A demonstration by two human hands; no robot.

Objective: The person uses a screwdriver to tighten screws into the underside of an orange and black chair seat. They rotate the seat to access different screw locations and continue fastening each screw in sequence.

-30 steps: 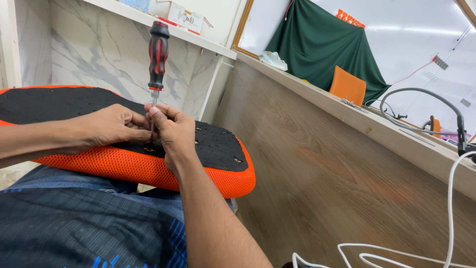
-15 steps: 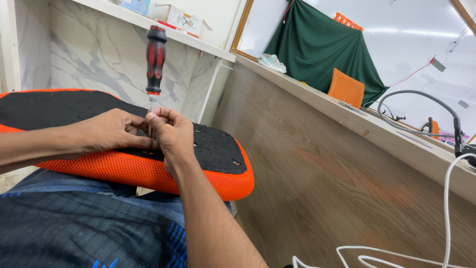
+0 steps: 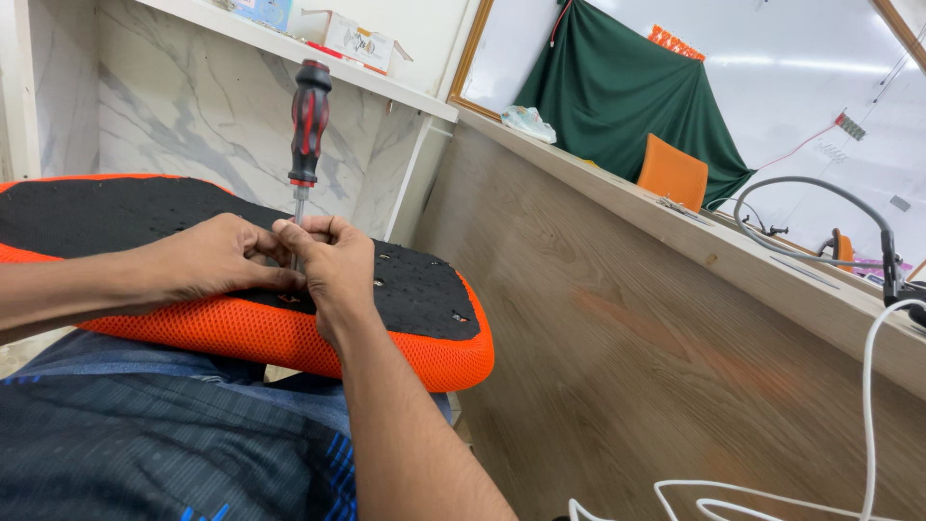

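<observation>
An orange mesh seat cushion (image 3: 386,352) with a black underside lies across my lap, underside up, with small screw holes showing near its right end. A screwdriver (image 3: 309,121) with a red and black handle stands upright on the black face. My left hand (image 3: 217,259) and my right hand (image 3: 333,260) meet at its metal shaft, fingers pinched around the lower part. The tip is hidden behind my fingers.
A wood-grain panel (image 3: 637,367) rises at the right, with a ledge on top carrying a grey hose (image 3: 820,188) and small items. A white cable (image 3: 868,386) hangs at lower right. A marble wall and a shelf with boxes (image 3: 357,41) stand behind.
The view has shifted slightly. Both hands stay pinched at the screwdriver shaft, and the screwdriver remains upright in about the same spot on the cushion.
</observation>
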